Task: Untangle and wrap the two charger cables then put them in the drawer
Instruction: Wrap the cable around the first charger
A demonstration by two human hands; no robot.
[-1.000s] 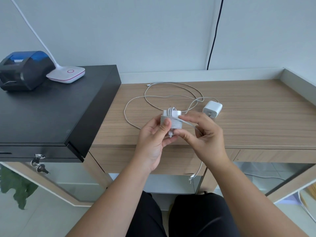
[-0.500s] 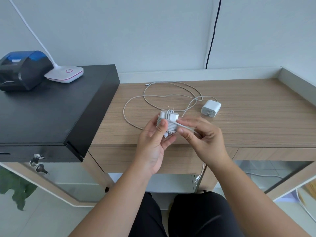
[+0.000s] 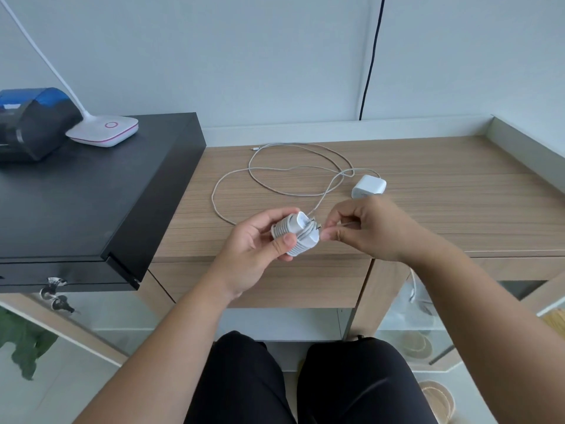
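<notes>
My left hand (image 3: pixel 255 243) grips a white charger adapter (image 3: pixel 298 232) with its cable wound in many turns around the body, held above the desk's front edge. Just right of it, my right hand (image 3: pixel 370 229) pinches the free end of that cable (image 3: pixel 347 224) close to the adapter's prongs. A tail of the cable hangs below the desk (image 3: pixel 412 289). The second charger, a white adapter (image 3: pixel 368 185), lies on the wooden desk (image 3: pixel 458 209) behind my right hand, its long cable (image 3: pixel 269 172) spread in loose loops to the left.
A black cash drawer box (image 3: pixel 91 194) with keys (image 3: pixel 56 296) in its lock stands on the left, carrying a blue-black printer (image 3: pixel 27 123) and a white lamp base (image 3: pixel 104 130). Wooden drawer fronts (image 3: pixel 275 283) run under the desk edge. My knees are below.
My left hand has turned the wound adapter so its prong end faces right. My right hand has slid right along the cable, pulling the free end out sideways.
</notes>
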